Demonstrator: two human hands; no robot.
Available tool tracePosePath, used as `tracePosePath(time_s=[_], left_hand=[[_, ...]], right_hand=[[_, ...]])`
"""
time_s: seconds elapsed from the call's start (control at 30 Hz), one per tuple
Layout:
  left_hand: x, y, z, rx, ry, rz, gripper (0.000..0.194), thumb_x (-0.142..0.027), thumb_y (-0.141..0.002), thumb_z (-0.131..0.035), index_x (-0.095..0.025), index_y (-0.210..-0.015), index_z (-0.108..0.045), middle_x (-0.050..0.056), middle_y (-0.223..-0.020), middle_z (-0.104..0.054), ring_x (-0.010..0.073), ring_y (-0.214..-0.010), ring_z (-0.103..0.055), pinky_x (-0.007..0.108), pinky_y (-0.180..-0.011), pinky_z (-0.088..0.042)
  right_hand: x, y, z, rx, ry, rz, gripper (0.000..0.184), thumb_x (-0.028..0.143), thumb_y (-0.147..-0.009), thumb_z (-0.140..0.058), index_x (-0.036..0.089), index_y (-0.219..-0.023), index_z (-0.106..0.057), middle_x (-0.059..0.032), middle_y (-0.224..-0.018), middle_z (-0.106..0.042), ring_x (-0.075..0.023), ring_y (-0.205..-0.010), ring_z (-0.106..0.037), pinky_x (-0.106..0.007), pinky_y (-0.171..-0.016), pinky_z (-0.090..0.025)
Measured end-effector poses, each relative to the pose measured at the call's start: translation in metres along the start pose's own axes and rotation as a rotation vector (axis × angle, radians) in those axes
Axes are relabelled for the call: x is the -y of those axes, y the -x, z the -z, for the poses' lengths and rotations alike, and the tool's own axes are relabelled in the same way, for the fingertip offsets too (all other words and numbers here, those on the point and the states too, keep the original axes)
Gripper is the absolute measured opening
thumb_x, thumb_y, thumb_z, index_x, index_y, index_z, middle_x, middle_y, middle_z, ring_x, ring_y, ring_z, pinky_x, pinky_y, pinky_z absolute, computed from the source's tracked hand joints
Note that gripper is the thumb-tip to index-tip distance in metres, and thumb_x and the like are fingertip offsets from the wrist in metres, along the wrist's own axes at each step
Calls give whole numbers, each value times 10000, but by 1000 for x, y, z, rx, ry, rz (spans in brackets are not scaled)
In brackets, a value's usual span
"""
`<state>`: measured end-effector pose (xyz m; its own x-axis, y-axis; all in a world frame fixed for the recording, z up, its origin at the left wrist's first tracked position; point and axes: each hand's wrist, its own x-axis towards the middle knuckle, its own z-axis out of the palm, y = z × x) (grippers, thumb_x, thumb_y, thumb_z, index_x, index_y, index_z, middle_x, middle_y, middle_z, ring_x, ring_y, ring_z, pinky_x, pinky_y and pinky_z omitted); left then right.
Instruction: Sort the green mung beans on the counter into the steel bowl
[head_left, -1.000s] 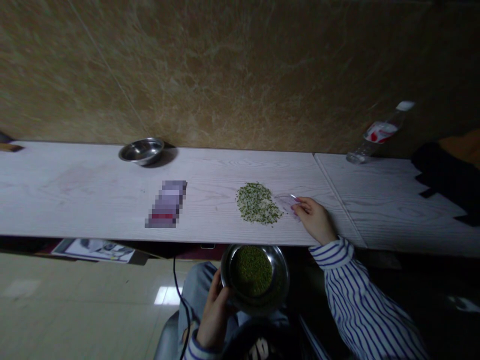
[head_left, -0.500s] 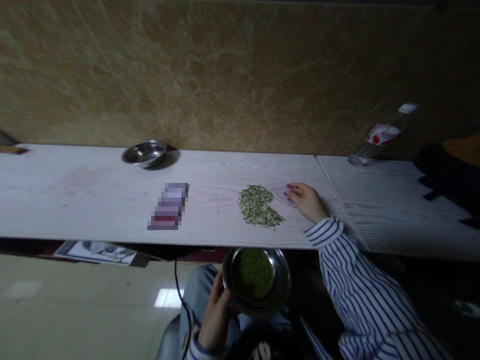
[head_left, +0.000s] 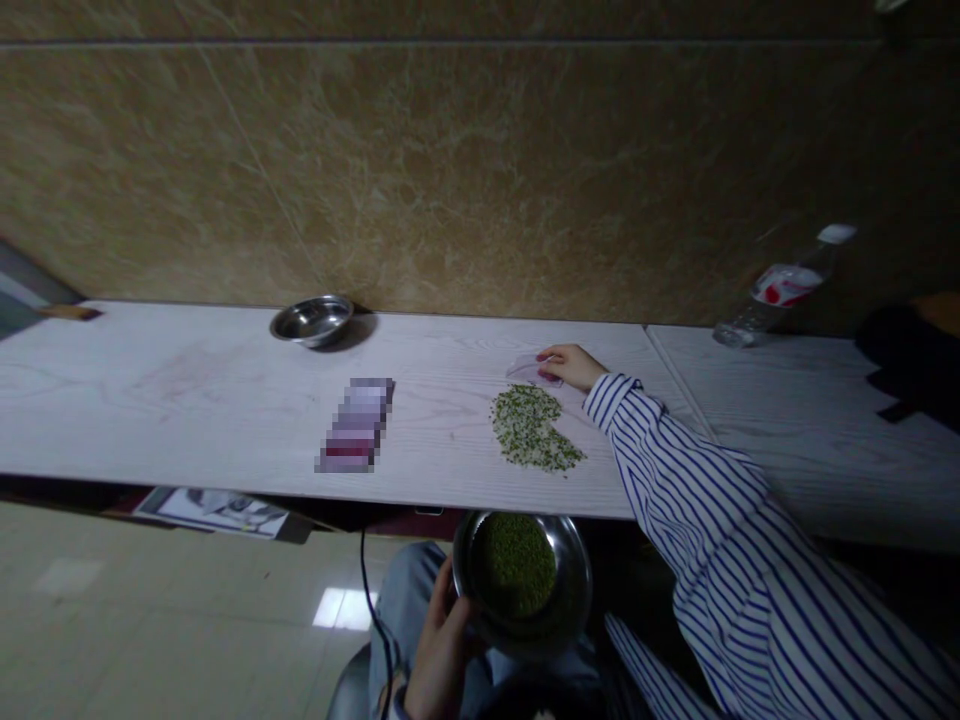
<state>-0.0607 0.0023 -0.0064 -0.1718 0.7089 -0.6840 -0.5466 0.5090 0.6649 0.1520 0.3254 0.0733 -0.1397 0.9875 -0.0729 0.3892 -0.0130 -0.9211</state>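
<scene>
Below the counter's front edge, my left hand (head_left: 444, 640) grips the rim of a steel bowl (head_left: 574, 570), which is tilted and holds many small green beans (head_left: 517, 562). My right hand (head_left: 571, 366) pinches a thin, clear plastic piece (head_left: 525, 368) on the counter; its exact kind is hard to make out. Just in front of that plastic lies a flat patch of green beans mixed with white grains (head_left: 531, 425), with a notch in its right side.
A second steel bowl (head_left: 312, 322) stands by the wall on the white counter (head_left: 187, 420). A pixelated flat item (head_left: 356, 425) lies left of the beans. At right are a clear bottle (head_left: 780, 285) with a white cap and a dark cloth-like item (head_left: 907, 350).
My right hand has moved the plastic piece from the right side of the bean patch to its far edge. My left hand still holds the bowl. The camera view has shifted slightly.
</scene>
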Motion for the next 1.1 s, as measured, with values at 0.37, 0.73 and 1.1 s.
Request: tracePosePath(time_s=[0.37,0.73,1.1], left_hand=[[-2,0,-2,4,-10,12,791,-359,-667,-689,-239,-1399,-415,127,-1345,-556,287,-1048,-607,325,-688,-521],[1,-1,-4,15,-18,-2,734,-321,-687,-686,-244,-1380,-455,129,-1307,-579,277,-999,-613,331,-676,-520],[-1,4,-8,63,2,-6,640,-257,-737,-611,-262,-1352,-435,96,-1324,-528,235,-1007,-564,327,-682,-524]], right_hand=[[4,4,0,274,24,-20,129,104,-705,-712,139,-829,-708,-21,-631,-721,-126,-568,-647,-265,-653,-554],[7,38,2,297,88,63,180,117,-790,-628,142,-953,-701,-45,-751,-734,-151,-710,-683,-296,-749,-545],[6,74,-4,249,135,176,201,174,-818,-591,157,-984,-704,-67,-871,-735,-170,-804,-676,-353,-815,-538]])
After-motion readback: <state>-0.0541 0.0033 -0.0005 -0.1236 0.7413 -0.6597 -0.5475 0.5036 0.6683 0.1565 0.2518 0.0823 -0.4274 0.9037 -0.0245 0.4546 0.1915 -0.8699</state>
